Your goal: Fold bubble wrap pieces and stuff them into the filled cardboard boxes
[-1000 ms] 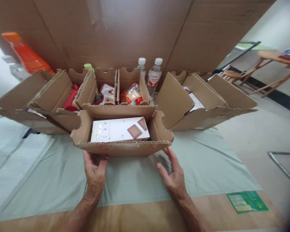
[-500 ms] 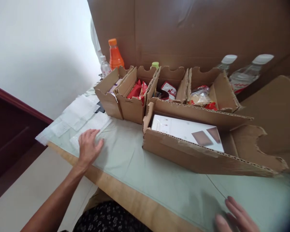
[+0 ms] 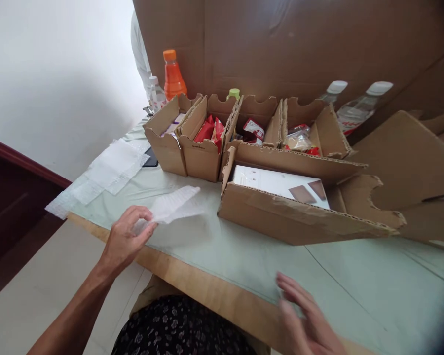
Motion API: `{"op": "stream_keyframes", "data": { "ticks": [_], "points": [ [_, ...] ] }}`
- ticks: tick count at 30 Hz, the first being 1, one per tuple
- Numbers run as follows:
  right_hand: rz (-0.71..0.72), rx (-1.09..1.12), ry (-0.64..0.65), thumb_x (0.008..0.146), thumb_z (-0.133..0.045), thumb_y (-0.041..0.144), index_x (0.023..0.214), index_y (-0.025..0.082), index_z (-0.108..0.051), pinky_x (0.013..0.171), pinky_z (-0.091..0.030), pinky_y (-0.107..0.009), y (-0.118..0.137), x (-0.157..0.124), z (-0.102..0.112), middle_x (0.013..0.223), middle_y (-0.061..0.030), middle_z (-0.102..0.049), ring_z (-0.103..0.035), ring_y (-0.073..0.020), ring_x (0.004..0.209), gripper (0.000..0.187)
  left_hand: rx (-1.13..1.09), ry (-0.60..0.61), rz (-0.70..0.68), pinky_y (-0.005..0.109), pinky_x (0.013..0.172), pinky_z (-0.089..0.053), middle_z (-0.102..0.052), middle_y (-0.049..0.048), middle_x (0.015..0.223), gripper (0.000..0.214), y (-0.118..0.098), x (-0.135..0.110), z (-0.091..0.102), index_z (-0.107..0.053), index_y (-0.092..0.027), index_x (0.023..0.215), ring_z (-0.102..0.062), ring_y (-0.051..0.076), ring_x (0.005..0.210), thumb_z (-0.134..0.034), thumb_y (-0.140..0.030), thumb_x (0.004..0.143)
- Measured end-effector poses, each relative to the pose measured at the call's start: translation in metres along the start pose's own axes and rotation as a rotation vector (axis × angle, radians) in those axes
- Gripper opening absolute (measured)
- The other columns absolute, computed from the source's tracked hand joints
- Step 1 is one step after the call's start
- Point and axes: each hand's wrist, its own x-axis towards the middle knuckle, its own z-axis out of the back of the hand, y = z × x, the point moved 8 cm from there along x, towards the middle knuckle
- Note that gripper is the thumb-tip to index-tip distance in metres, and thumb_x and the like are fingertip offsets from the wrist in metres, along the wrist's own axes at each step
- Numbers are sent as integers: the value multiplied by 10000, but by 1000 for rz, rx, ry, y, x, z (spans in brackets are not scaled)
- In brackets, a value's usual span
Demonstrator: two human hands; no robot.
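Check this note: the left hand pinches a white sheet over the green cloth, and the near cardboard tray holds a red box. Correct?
One detail is off. The box in the near cardboard tray is white with brown squares, not red; the head view shows it. The left hand does pinch a white sheet over the green cloth.

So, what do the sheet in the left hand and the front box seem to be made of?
The sheet, pinched in the left hand: probably thin foam or bubble wrap, white, semi-translucent, with a fine dimpled texture. The front box: corrugated cardboard, matte brown; the wavy flutes show along its cut edges.
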Motion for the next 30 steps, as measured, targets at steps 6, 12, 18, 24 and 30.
{"op": "stream_keyframes", "data": {
  "ticks": [6, 12, 18, 24, 30],
  "points": [
    [-279, 578, 302, 883, -717, 566, 1471, 213, -559, 759, -663, -396, 32, 29, -111, 1383, -196, -691, -747, -305, 1116, 704, -185, 230, -93, 319, 865, -550, -716, 65, 1006, 127, -48, -32, -46, -597, -234, 793, -705, 214, 972, -686, -239, 884],
    [-410, 631, 217, 863, -693, 521, 859, 192, -704, 573, -571, -283, 28, 53, -128, 716, -28, -695, -661, -171, 650, 330, -362, 441, 27, 337, 816, -588, -752, 90, 980, 270, -39, -40, -65, -598, -234, 685, -724, 227, 931, -708, -391, 875],
    [-448, 498, 50, 884, -699, 482, 940, 188, -729, 642, -560, -289, 8, 33, -82, 733, -12, -703, -639, -145, 597, 301, -334, -48, 511, 466, 855, -625, -724, 33, 798, 452, 63, 1, 14, -599, -189, 776, -712, 209, 790, -676, -630, 838],
    [-443, 340, -33, 880, -714, 525, 917, 183, -709, 602, -552, -286, -3, 26, -45, 703, -12, -693, -630, -138, 546, 344, 4, -161, 524, 768, 1159, -340, -693, 47, 972, 554, 108, 59, 46, -652, -126, 978, -598, 461, 1263, -871, -530, 669],
    [-557, 275, -50, 825, -754, 590, 1242, 148, -674, 530, -562, -300, -22, 19, -22, 915, -97, -764, -677, -178, 634, 612, 168, -82, -43, 582, 1124, -444, -683, 114, 1230, 489, 18, 3, 1, -640, -158, 1259, -615, 349, 1206, -679, -491, 903]
  ]
}}
